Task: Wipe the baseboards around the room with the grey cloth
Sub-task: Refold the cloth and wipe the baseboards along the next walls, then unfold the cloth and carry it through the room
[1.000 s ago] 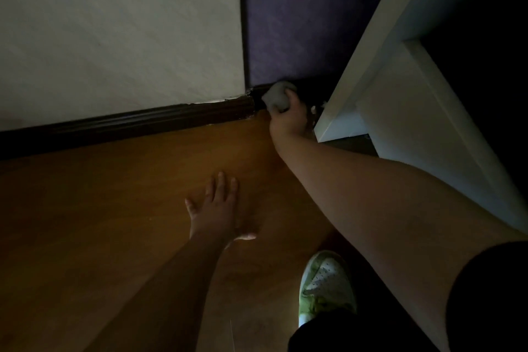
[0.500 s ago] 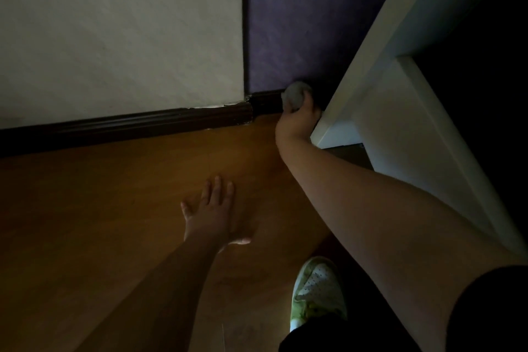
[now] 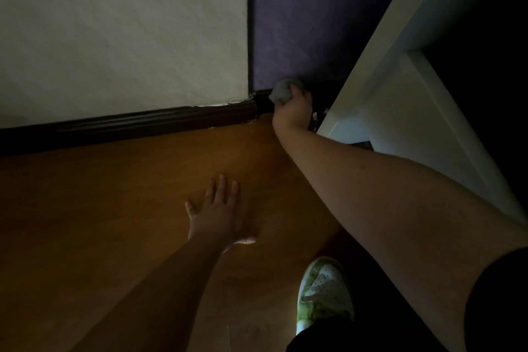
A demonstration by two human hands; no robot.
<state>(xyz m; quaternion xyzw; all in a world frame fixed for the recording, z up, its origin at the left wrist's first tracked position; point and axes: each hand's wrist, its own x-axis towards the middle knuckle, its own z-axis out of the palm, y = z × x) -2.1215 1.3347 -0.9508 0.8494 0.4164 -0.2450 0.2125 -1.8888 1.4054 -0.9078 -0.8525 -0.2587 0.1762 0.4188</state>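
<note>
No writing or brand mark can be read anywhere in the dim view. The cloth point(image 3: 283, 90) is grey and soft, bunched into a rounded wad, and it is gripped by the right hand point(image 3: 293, 110), whose fingers are curled round it. The wad is pressed against the baseboard point(image 3: 148, 120) at the foot of the purple wall point(image 3: 300, 23), just to the right of the room corner. The baseboard is dark, glossy and moulded with long ridges; it is run along the foot of the white wall point(image 3: 123, 31) to the corner, where a small chipped white patch is seen along its top edge. The white wall is finely textured, and the purple one is mottled. The left hand point(image 3: 217, 214) is laid flat on the floor point(image 3: 100, 208), palm down, with straight fingers slightly spread and nothing held. The floor is smooth, orange-brown and wood-like. A white door frame point(image 3: 368, 71) is set at a slant on the right, just beside the right hand, with darkness behind it. A white perforated shoe point(image 3: 324, 291) with green-tinged panels is planted on the floor near the lower edge, between the two forearms.
</note>
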